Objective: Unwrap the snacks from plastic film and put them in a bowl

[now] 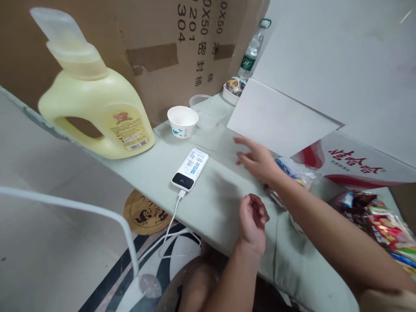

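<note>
A white tube [65, 201] curved across the floor at far left. Next came a pale yellow jug [97, 99], standing on the counter [211, 212] with its label turned toward the viewer and a tall brown carton [146, 26] behind it. Below the counter's near edge lay a round wooden disc [144, 210] bearing panda figures.

A white paper bowl [183, 123] stood upright near the carton, apart from the jug's base. In front of the bowl, the white power bank [192, 166] lay flat on the counter, well to the left of both hands and touching neither; its dark display was lit, and a white cable [176, 208] ran from its near end over the edge. Farther back, wrapped sweets [234, 86] sat in a white dish [230, 99], just beside a clear bottle [248, 60] with a green label.

The left hand [253, 223] hung at the near edge, its grip narrow, fingers loosely curled around nothing visible. Above it, the right hand [255, 158] reached over the counter, its grip fairly wide, index finger extended, nothing held. A clear-wrapped packet [302, 171] lay partly behind the right forearm, below a white box [325, 60] with an open flap. Colourful snack packets [386, 221] were heaped at far right.
</note>
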`<state>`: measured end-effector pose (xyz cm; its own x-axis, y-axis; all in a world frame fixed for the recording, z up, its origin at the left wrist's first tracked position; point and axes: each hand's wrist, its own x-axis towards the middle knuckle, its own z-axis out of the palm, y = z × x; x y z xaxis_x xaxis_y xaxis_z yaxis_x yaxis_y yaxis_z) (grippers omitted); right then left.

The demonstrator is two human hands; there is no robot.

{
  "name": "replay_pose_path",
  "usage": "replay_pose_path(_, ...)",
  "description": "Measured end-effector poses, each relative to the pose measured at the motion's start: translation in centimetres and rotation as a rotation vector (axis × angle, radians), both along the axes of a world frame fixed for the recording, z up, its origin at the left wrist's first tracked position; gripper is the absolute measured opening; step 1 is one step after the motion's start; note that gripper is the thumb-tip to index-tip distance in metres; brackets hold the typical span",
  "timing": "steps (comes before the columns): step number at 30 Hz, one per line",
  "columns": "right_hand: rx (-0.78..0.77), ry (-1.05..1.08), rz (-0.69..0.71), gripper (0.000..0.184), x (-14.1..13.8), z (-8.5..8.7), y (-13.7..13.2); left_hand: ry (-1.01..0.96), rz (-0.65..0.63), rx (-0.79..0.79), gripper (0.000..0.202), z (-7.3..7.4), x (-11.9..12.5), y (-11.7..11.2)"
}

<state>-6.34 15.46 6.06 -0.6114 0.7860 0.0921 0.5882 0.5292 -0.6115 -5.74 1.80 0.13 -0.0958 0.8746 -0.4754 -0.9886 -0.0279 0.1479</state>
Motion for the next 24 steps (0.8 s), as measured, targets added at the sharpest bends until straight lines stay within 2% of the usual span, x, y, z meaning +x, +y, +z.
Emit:
replay_pose_path(3, -0.145, 0.223, -0.223, 0.024, 11.6, 0.9, -6.3, 0.016, -0.02, 0.02, 0.023, 0.2, 0.1, 0.0)
replay_pose_path(6, -0.105, 0.515, -0.562, 0.012, 21.8, 0.7, -13.0, 0.052, -0.06, 0.051, 0.023, 0.2, 0.6, 0.3)
replay_pose_path(8, -0.079, 0.618, -0.766, 0.013, 26.5, -0.3, -16.9, 0.091, -0.087, 0.067, 0.025, 0.2, 1.4, 0.6)
replay_pose_path(10, -0.078, 0.64, -0.911, 0.018, 29.5, -1.7, -19.5, 0.147, -0.116, 0.08, 0.026, 0.1, 2.5, 1.0)
replay_pose_path(13, -0.139, 0.57, -0.949, 0.026, 31.1, -3.5, -20.6, 0.267, -0.157, 0.093, 0.026, -0.1, 4.6, 1.5)
replay_pose_path(17, -0.252, 0.452, -0.718, 0.025, 30.4, -4.8, -18.0, 0.569, -0.125, 0.073, 0.022, -0.8, 6.9, 2.0)
replay_pose_path(20, -0.22, 0.459, -0.579, 0.025, 29.6, -5.7, -16.3, 1.06, -0.036, 0.013, 0.015, -1.4, 7.4, 2.5)
replay_pose_path(22, -0.182, 0.432, -0.514, 0.025, 29.4, -6.5, -16.2, 1.455, -0.036, 0.023, 0.03, -1.5, 7.1, 3.1)
replay_pose_path(24, -0.159, 0.395, -0.452, 0.026, 29.5, -7.0, -16.9, 1.769, -0.101, 0.112, 0.042, -1.5, 6.9, 3.8)
